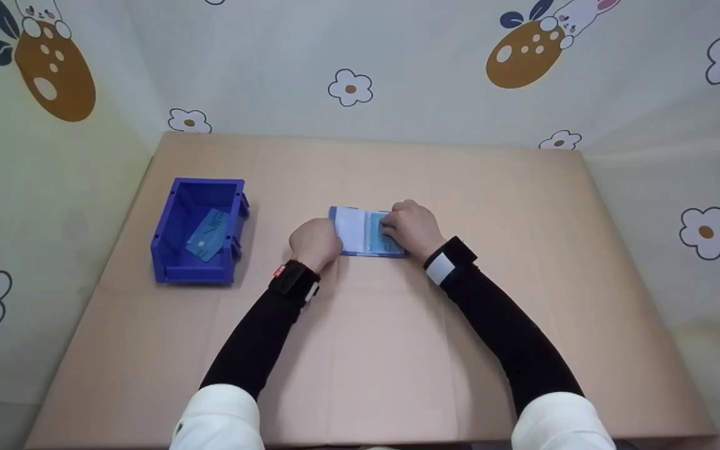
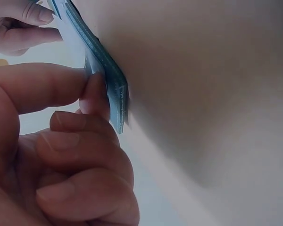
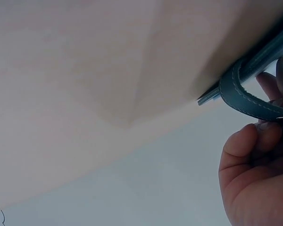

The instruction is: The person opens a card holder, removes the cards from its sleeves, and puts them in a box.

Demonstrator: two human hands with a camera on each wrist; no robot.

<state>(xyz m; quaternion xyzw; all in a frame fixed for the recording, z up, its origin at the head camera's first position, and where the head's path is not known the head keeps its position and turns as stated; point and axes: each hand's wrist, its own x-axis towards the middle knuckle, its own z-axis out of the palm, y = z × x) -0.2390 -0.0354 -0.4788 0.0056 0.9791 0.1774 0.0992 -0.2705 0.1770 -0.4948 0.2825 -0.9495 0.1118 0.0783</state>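
A blue card holder (image 1: 350, 231) with a pale clear sleeve lies spread on the table. My left hand (image 1: 316, 242) is at its left edge; the left wrist view shows thumb and forefinger pinching the edge of the holder (image 2: 114, 94), other fingers curled. Over the right half, my right hand (image 1: 415, 228) has its bent fingers on a teal card (image 1: 384, 240), partly covered by them. A stitched strap (image 3: 245, 101) loops out from the holder beside the right hand (image 3: 254, 174) in the right wrist view.
To the left stands a blue plastic bin (image 1: 194, 275) with a teal card (image 1: 209, 234) lying inside. Brown covering lies over the table (image 1: 385, 350). Patterned sheets (image 1: 422, 87) hang behind it and along both sides.
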